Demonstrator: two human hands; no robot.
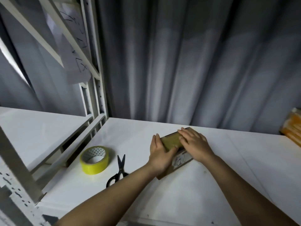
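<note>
A small cardboard box (180,160) lies on the white table (179,201), its top covered with a strip of yellow tape (171,140). My left hand (160,156) lies flat against the box's left side, thumb across the taped top. My right hand (194,143) presses flat on the top with straight fingers. A roll of yellow tape (94,159) stands to the left of the box. Black scissors (119,170) lie shut between the roll and my left forearm.
A white metal shelving rack (96,98) stands at the left with a lower white shelf (32,132). A grey curtain (187,62) hangs behind the table. An orange packet (291,128) sits at the far right edge. Handwritten paper (76,51) hangs on the rack.
</note>
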